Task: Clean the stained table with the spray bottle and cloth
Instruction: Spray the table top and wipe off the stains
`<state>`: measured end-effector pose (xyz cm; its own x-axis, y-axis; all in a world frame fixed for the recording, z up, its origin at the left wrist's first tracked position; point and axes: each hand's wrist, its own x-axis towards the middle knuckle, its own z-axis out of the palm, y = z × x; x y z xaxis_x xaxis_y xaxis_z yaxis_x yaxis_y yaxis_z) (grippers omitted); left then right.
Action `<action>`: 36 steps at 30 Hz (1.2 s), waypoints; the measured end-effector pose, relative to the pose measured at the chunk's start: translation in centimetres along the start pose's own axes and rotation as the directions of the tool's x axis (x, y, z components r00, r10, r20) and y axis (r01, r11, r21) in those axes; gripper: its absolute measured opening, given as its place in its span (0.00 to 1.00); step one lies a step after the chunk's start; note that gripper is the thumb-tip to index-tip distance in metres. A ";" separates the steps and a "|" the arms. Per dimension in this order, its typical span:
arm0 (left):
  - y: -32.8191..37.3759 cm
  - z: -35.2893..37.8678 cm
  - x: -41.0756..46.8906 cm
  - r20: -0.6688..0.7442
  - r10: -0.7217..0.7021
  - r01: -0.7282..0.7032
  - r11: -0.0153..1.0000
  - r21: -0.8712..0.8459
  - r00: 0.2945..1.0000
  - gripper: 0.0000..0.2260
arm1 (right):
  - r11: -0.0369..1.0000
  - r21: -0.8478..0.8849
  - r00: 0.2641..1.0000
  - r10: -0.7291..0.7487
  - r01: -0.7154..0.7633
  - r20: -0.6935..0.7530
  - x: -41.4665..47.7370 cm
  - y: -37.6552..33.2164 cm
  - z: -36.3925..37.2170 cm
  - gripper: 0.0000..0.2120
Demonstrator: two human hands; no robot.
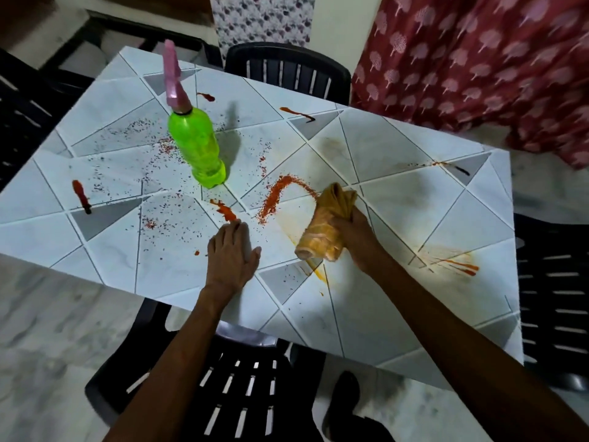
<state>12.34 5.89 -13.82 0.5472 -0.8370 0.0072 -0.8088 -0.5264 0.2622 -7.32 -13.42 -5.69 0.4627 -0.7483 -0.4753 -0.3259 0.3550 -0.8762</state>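
Green spray bottle [197, 145], pink-topped; tan cloth [325, 224]; white-grey triangle-patterned table [398, 314].

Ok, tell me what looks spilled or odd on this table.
Spills cover the table: red sauce streaks, an arc of red powder beside the cloth the right hand grips, dark specks around the upright spray bottle, and a yellow smear by the near edge.

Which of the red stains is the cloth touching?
The hook-shaped trail of red powder: its end meets the cloth in the right hand. The other red smears lie apart from it.
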 end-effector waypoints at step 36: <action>-1.4 -3.4 -11.2 0.035 -0.044 0.043 0.999 0.033 0.998 0.27 | 0.956 0.248 0.970 0.196 -0.157 -0.141 -9.3 12.7 9.9 0.33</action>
<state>8.09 16.53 -11.03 0.5746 -0.8175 -0.0385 -0.7910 -0.5668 0.2304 -7.55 3.61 -13.15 0.2687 -0.7355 -0.6220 -0.1798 0.5961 -0.7825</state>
